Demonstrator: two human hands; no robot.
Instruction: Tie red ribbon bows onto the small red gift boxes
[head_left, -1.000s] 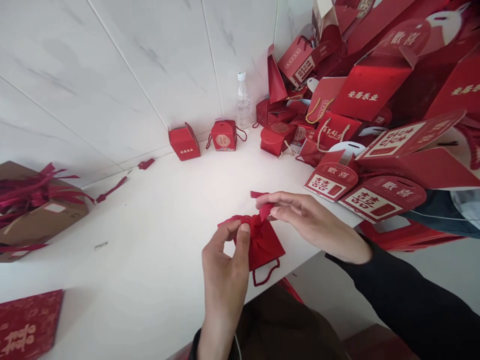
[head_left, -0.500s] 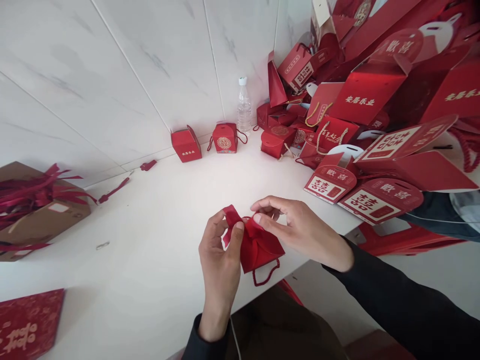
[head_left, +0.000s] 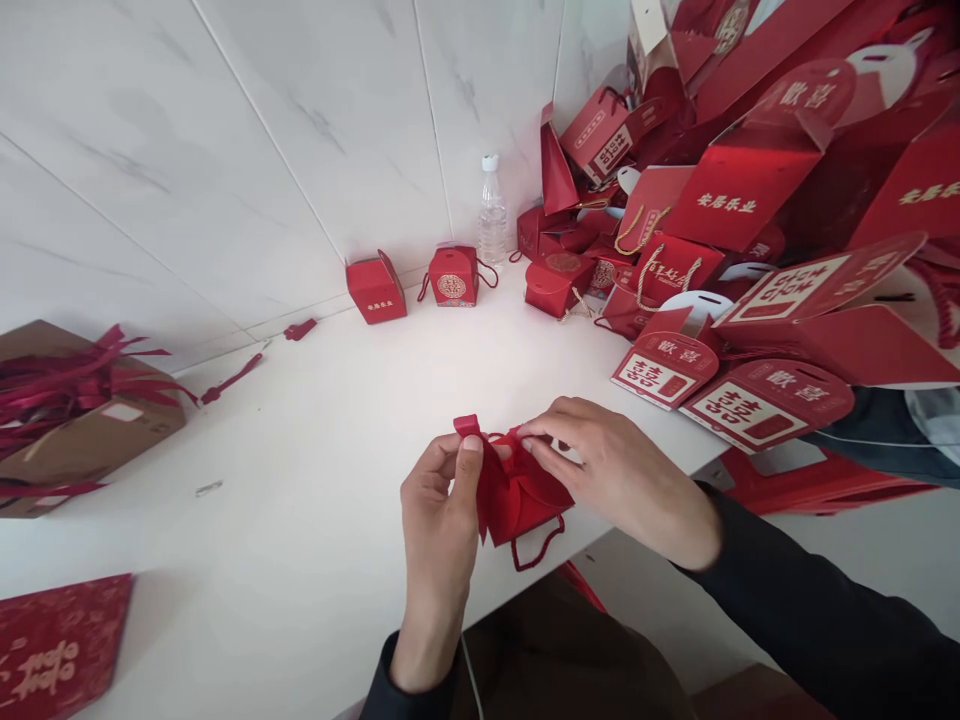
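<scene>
A small red gift box (head_left: 536, 505) with a dark red cord handle (head_left: 536, 550) lies near the table's front edge. Over its top runs a red ribbon (head_left: 466, 425). My left hand (head_left: 442, 495) is closed, pinching a fold of this ribbon between thumb and fingers at the box's left. On the other side my right hand (head_left: 619, 465) pinches the ribbon at the top of the box with thumb and forefinger. A ribbon tail hangs down beside the box's left side. The fingers partly hide the middle of the ribbon.
Against the wall stand two finished red boxes (head_left: 376, 290) and a clear bottle (head_left: 492, 215). Many red gift boxes (head_left: 739, 190) are piled at right. A cardboard box (head_left: 142, 420) of ribbons is at left, with a red printed card (head_left: 67, 640) below it on the white table (head_left: 300, 480).
My left hand's ribbon fold has turned flatter, and a ribbon tail now hangs beside the box. My right hand has shifted slightly right, still pinching.
</scene>
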